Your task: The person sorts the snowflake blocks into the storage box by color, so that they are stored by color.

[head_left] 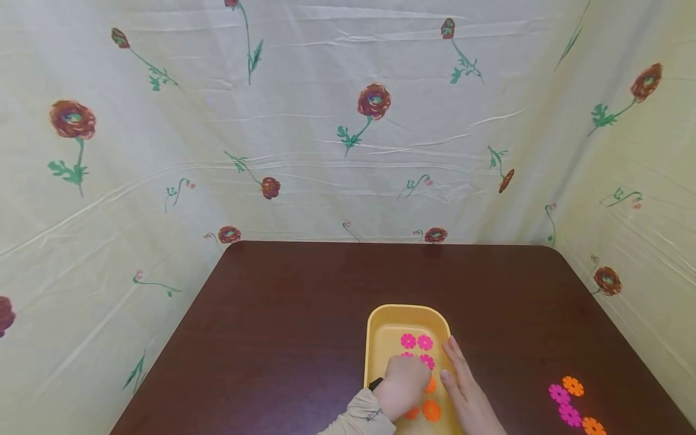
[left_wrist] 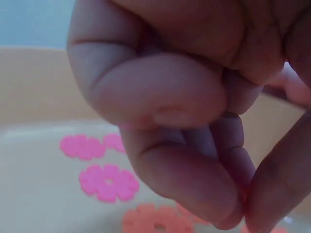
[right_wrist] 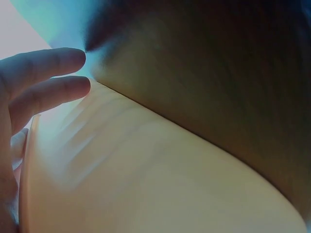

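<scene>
The left hand [head_left: 401, 386] reaches into the yellow tray [head_left: 375, 338] on the tabletop [head_left: 283, 338], fingers curled over pink and orange flower discs [head_left: 416, 342]; whether its grip holds one, I cannot tell; the right hand [head_left: 462, 386] lies flat on the tray's right rim, grip wide.

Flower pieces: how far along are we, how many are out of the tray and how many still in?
Four flower pieces, pink and orange, lie joined on the table to the right. The left hand is down in the yellow tray, fingers curled over the pieces; whether it grips one cannot be told. The right hand lies flat against the tray's right rim. At least seven loose pieces are visible in the tray.
</scene>
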`<state>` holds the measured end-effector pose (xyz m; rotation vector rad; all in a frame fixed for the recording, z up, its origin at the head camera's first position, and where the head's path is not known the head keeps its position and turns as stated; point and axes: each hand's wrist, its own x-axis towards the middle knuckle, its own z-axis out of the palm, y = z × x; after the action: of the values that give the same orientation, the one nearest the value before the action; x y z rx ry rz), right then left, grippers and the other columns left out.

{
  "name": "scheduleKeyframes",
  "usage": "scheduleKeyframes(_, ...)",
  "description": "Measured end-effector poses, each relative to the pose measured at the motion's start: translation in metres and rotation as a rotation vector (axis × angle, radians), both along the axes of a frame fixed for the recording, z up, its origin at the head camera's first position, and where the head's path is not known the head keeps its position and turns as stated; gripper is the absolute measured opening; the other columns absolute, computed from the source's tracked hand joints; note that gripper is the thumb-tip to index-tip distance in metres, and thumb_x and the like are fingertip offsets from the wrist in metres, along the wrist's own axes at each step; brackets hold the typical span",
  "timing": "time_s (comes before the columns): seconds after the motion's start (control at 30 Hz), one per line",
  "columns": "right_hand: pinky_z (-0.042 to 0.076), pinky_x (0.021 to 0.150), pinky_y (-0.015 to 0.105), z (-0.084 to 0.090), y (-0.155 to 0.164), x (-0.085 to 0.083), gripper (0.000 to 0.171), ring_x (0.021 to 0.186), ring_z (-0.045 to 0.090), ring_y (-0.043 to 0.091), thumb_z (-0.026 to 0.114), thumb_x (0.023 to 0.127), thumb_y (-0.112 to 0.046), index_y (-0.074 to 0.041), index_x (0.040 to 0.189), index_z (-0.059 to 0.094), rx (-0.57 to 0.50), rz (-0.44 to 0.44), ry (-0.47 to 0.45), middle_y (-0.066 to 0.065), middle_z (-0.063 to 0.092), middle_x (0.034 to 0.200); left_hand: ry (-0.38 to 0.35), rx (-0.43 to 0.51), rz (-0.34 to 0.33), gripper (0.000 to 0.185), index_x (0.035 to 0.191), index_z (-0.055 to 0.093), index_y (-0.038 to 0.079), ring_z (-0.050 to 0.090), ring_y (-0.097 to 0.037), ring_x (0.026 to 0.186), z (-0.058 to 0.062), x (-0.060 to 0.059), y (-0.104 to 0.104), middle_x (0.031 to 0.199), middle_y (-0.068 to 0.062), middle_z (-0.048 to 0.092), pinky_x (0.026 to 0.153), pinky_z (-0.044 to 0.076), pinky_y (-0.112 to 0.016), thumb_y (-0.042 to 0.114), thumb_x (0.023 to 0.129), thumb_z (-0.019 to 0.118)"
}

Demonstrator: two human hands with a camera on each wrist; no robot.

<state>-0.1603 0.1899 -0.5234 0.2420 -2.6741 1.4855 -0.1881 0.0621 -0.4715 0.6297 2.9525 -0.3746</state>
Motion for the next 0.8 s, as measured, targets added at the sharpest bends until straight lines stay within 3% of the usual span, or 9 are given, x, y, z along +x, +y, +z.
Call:
scheduleKeyframes(0.2,0.021,0.099,0.059,0.001,0.002,-0.001,0.052,0.122,0.004,-0.020,0.042,0.097,-0.029,-0.010,0.143,0.027,0.008,0.000,-0.005,0.005,0.013,0.153,0.032,0.060,-0.046,0.006,0.074,0.066,0.022,0.057,-0.009,0.060,0.015,-0.002,-0.007,0.069,0.008,0.060,0.050,0.046,-0.027,0.024,0.080,0.066)
scheduleKeyframes(0.33,0.020,0.098,0.062,0.002,0.003,-0.002,0.052,0.137,0.010,0.011,0.040,0.098,-0.028,-0.008,0.143,0.026,-0.002,0.016,-0.012,0.008,0.011,0.153,0.063,0.110,-0.056,0.011,0.069,0.063,0.020,0.057,-0.010,0.058,0.028,-0.002,-0.017,0.065,0.007,0.058,0.047,0.045,-0.028,0.023,0.078,0.068)
scheduleKeyframes(0.4,0.019,0.098,0.064,0.002,0.003,-0.002,0.052,0.137,0.013,0.030,0.039,0.098,-0.028,-0.007,0.143,0.025,-0.009,0.025,-0.015,0.010,0.010,0.153,0.091,0.186,-0.057,0.015,0.064,0.059,0.019,0.054,-0.010,0.054,0.032,-0.004,-0.026,0.061,0.006,0.055,0.045,0.042,-0.027,0.019,0.075,0.069)
scheduleKeyframes(0.47,0.018,0.097,0.065,0.002,0.003,-0.003,0.052,0.135,0.014,0.040,0.039,0.098,-0.027,-0.006,0.143,0.024,-0.011,0.033,-0.015,0.012,0.010,0.152,0.120,0.271,-0.058,0.015,0.064,0.059,0.019,0.052,-0.009,0.052,0.034,-0.007,-0.036,0.060,0.007,0.055,0.044,0.040,-0.026,0.015,0.074,0.069)
scheduleKeyframes(0.67,0.017,0.094,0.068,0.000,0.006,-0.004,0.052,0.135,0.012,0.043,0.038,0.099,-0.027,-0.005,0.143,0.023,-0.002,0.049,-0.020,0.014,0.008,0.152,0.174,0.591,0.016,0.023,0.079,0.067,0.019,0.049,-0.006,0.054,0.030,-0.014,-0.071,0.065,0.011,0.057,0.051,0.039,-0.023,-0.003,0.074,0.060)
scheduleKeyframes(0.8,0.018,0.094,0.068,0.000,0.009,-0.005,0.053,0.135,0.012,0.043,0.038,0.099,-0.029,-0.006,0.144,0.022,0.013,0.053,-0.032,0.013,0.007,0.153,0.332,0.703,0.044,0.025,0.077,0.066,0.017,0.053,-0.010,0.059,0.021,-0.016,-0.094,0.066,0.009,0.056,0.054,0.041,-0.026,-0.006,0.072,0.058)
